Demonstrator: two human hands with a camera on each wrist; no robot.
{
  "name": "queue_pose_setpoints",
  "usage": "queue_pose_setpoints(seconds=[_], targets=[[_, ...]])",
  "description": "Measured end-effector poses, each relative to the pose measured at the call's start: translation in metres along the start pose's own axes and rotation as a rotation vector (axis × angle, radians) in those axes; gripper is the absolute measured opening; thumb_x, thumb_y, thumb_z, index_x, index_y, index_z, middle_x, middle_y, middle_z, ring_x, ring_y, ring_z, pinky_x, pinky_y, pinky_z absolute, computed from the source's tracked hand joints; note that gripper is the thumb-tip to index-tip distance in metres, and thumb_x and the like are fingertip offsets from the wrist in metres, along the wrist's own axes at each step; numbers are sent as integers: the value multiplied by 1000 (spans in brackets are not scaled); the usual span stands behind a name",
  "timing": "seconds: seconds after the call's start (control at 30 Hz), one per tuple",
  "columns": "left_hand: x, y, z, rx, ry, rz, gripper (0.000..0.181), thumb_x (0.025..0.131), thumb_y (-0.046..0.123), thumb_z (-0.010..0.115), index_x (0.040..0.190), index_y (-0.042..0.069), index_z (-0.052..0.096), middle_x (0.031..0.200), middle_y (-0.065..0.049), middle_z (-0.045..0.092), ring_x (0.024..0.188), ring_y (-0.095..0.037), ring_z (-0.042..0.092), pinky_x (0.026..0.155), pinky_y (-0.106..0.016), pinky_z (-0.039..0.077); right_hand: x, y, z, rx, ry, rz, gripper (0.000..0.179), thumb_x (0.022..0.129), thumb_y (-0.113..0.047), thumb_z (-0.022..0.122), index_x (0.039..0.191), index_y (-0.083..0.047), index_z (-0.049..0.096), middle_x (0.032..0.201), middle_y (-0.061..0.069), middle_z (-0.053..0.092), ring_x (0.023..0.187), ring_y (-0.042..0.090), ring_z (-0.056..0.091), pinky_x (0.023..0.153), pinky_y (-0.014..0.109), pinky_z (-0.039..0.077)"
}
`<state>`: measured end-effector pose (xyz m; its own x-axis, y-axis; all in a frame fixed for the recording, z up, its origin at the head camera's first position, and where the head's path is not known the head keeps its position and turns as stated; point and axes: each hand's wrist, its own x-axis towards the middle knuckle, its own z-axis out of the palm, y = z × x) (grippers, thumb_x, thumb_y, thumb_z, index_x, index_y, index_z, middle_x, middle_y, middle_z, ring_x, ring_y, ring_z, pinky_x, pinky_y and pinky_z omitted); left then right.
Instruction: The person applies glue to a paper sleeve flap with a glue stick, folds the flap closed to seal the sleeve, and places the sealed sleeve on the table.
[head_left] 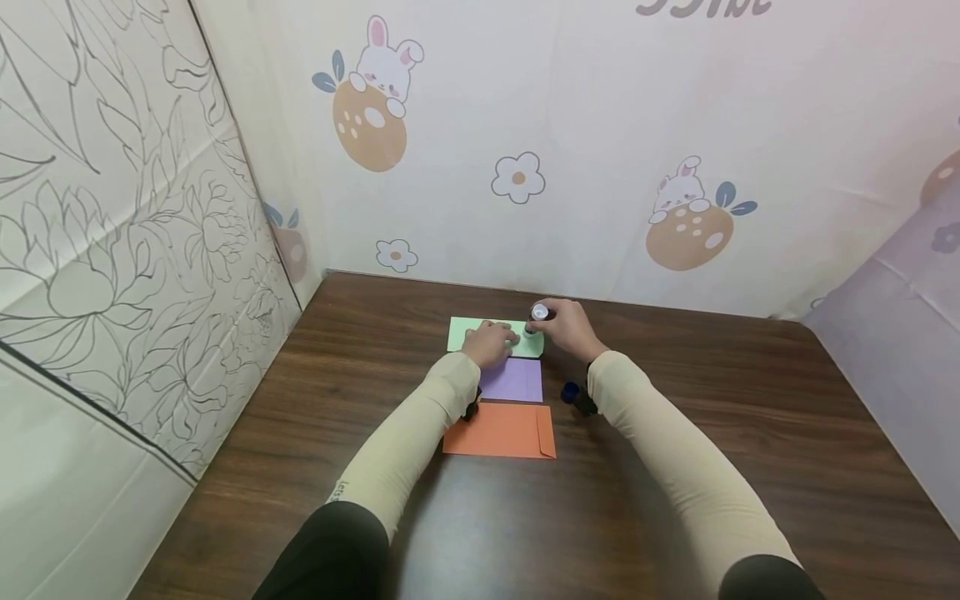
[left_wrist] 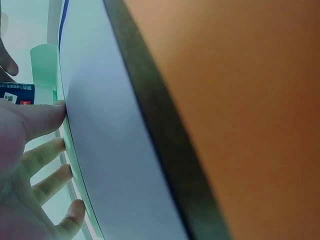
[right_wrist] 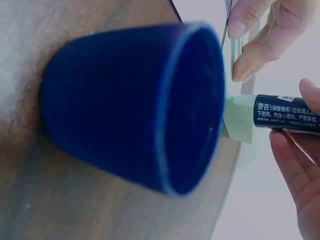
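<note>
My right hand grips a glue stick with a dark blue label, its bottom end facing up. The stick's other end meets the flap of a light green envelope, at the envelope's right side. Just left of it, my left hand presses the same envelope with spread, extended fingers. Nearer to me lie a purple envelope, partly under the left hand and wrist, and an orange envelope. A blue cap lies on its side by my right wrist.
The three envelopes form a column on a dark wooden table. Close behind the green one stands a wall covered in rabbit-print sheeting. Another covered wall borders the table's left side.
</note>
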<state>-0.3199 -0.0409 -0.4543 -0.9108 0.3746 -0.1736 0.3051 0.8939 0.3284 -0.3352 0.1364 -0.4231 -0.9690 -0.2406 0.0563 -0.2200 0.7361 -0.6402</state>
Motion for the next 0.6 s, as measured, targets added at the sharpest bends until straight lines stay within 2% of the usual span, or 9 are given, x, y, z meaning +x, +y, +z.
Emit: queue_pose_setpoints(seconds=[0.23, 0.4, 0.6], targets=[[-1, 1, -1, 2, -4, 2, 34, 99, 25, 56, 133, 27, 61, 152, 4, 44, 142, -27, 36, 107, -54, 37, -6, 2, -2, 9, -17, -24, 28, 82, -20, 78, 105, -5, 72, 104, 14, 72, 95, 25, 67, 80, 40, 54], [-2, 1, -1, 7, -9, 3, 34, 100, 26, 55, 134, 27, 60, 153, 4, 43, 142, -27, 36, 107, -54, 37, -12, 3, -4, 10, -39, -33, 33, 82, -21, 79, 108, -3, 71, 106, 14, 72, 95, 25, 66, 81, 40, 54], [0, 1, 1, -20, 13, -4, 34, 99, 24, 57, 132, 26, 61, 152, 5, 44, 141, -25, 38, 106, -53, 37, -20, 4, -8, 32, -78, -43, 34, 82, -22, 79, 109, -2, 72, 103, 13, 72, 92, 24, 66, 78, 38, 54]])
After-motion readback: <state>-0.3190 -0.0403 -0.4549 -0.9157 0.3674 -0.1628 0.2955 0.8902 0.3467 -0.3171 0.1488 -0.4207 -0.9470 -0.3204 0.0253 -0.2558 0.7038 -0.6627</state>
